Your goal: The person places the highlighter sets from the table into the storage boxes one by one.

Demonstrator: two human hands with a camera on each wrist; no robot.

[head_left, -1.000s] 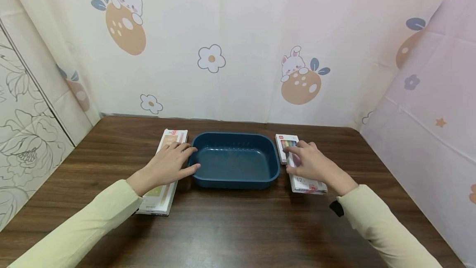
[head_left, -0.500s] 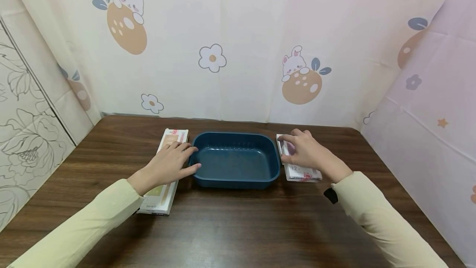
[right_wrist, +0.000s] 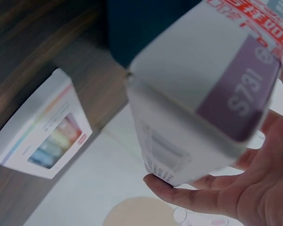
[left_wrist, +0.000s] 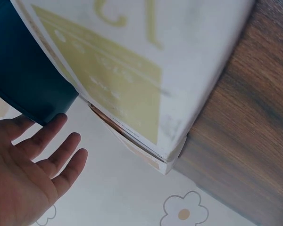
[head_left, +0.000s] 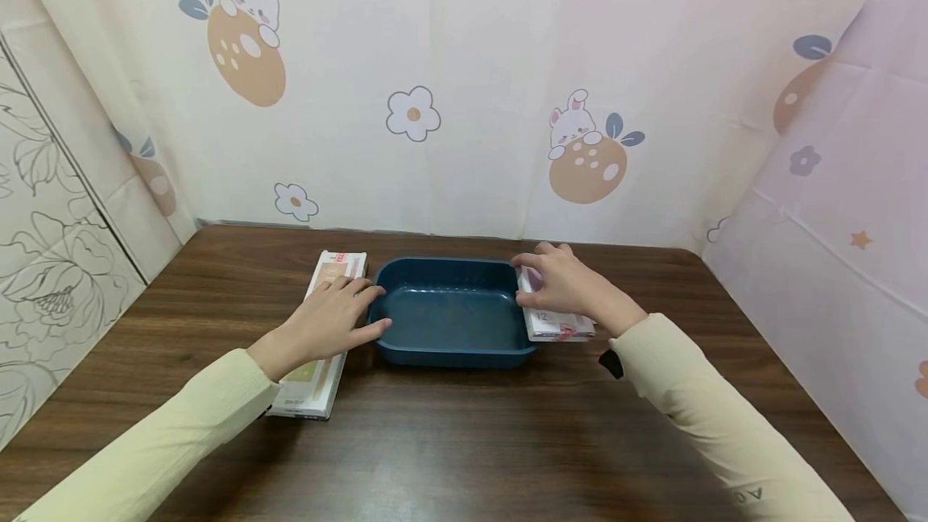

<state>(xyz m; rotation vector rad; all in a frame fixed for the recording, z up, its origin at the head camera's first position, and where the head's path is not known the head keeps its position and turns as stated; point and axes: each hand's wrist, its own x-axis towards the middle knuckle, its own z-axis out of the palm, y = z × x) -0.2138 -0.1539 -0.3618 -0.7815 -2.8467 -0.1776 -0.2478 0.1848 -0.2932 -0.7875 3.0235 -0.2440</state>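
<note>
Head: the right hand (head_left: 558, 279) grips a white-and-purple rectangular cardboard carton (head_left: 557, 323) over the right end of a dark-blue plastic tray (head_left: 449, 358). Left wrist: the left hand (left_wrist: 30, 169), loosely extended, touches the tray. Right wrist: the carton, probably light and stiff, suits pinching by opposite sides.

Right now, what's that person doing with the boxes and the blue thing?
The person's right hand is holding a white box with a purple label, up at the right side of the blue tray. The left hand is at the tray's left rim. White packaging with a green patch lies to the left of the tray, and a smaller box with a colourful window is on the table.
</note>
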